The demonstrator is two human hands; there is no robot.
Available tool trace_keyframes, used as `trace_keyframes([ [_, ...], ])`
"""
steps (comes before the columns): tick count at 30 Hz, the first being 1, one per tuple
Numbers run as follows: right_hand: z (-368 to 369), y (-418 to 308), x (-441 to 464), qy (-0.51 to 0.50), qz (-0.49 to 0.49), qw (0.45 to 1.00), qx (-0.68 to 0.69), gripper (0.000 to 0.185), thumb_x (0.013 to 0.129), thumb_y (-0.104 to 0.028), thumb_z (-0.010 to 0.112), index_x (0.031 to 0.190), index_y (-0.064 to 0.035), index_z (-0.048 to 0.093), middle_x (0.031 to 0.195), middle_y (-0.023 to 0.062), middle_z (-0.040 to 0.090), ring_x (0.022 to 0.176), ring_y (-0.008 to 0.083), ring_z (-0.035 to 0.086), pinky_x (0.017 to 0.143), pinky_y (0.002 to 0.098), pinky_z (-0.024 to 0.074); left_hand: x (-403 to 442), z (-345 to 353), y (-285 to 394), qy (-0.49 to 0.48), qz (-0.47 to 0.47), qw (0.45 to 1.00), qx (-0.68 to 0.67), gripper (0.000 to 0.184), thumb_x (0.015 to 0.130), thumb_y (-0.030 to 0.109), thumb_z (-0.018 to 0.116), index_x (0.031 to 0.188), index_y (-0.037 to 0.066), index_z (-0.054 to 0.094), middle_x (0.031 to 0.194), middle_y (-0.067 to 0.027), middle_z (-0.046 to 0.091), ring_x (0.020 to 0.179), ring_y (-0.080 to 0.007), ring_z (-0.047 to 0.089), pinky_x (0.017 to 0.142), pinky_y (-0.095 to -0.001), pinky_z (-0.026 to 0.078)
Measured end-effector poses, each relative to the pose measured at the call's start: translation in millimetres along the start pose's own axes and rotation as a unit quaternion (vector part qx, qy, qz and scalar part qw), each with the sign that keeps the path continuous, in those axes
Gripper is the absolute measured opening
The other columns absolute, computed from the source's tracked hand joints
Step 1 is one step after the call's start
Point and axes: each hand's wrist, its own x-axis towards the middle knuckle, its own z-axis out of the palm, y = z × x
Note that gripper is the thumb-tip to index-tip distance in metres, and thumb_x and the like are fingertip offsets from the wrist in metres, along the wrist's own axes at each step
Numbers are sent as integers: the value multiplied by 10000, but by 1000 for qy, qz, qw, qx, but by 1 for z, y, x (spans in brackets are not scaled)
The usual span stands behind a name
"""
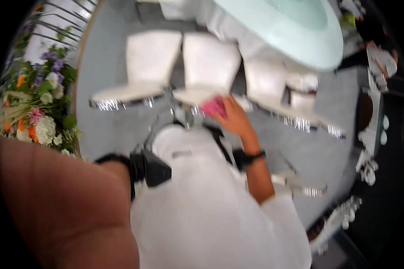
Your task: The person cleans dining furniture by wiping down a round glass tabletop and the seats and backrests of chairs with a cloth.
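Grey floor (107, 49) spreads under everything, and a big round table (332, 49) with a pale green, glassy-looking top fills the far side, a white tablecloth (197, 15) hanging in folds below its rim. White chairs (155, 54) stand in a row before it, their seat edges glinting, and off to the left a bank of flowers (45, 121) shows white, purple and orange. Nearest to me is the person in a white shirt (211, 201), the left arm (67, 201) looming large, with a black device (155, 170) strapped at its wrist; the left hand itself is hidden, so I can't tell what its fingers are doing. Beyond a black band (249, 158), the right hand (234, 117) reaches out, its fingers closed round a bunched pink cloth (214, 106), just over the glinting front edge of the middle chair (211, 58); blur keeps me from telling whether cloth and seat touch. I'd judge the cloth light, soft and limp, hard to damage and unlikely to slip if dry. Being floppy, it seems best gathered at its middle into a pad, fingertips behind it, with no loose corner trailing.
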Motion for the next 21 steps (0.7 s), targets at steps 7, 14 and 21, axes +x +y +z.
trace_keyframes([
  [7,-26,37,-22,28,154,977,146,188,879,-157,603,1008,-21,588,924,189,599,870,359,614,762,436,491,-25,35,-27,-337,-347,821,-303,386,922,404,637,1245,198,591,885,-42,567,644,-181,522,536,-325,447],
  [14,-18,65,-31,104,204,973,7,202,872,-154,560,1003,-3,592,953,200,586,880,395,600,763,460,485,-40,27,-19,-176,-428,725,-510,352,910,327,625,1217,155,618,922,-59,605,745,-207,556,636,-354,460],
  [21,10,14,16,92,163,973,-135,256,857,-216,566,992,-1,597,975,194,599,876,410,601,758,499,484,-36,18,-27,-62,-486,622,-612,324,899,250,613,1189,111,645,959,-76,643,846,-233,591,736,-383,473],
])
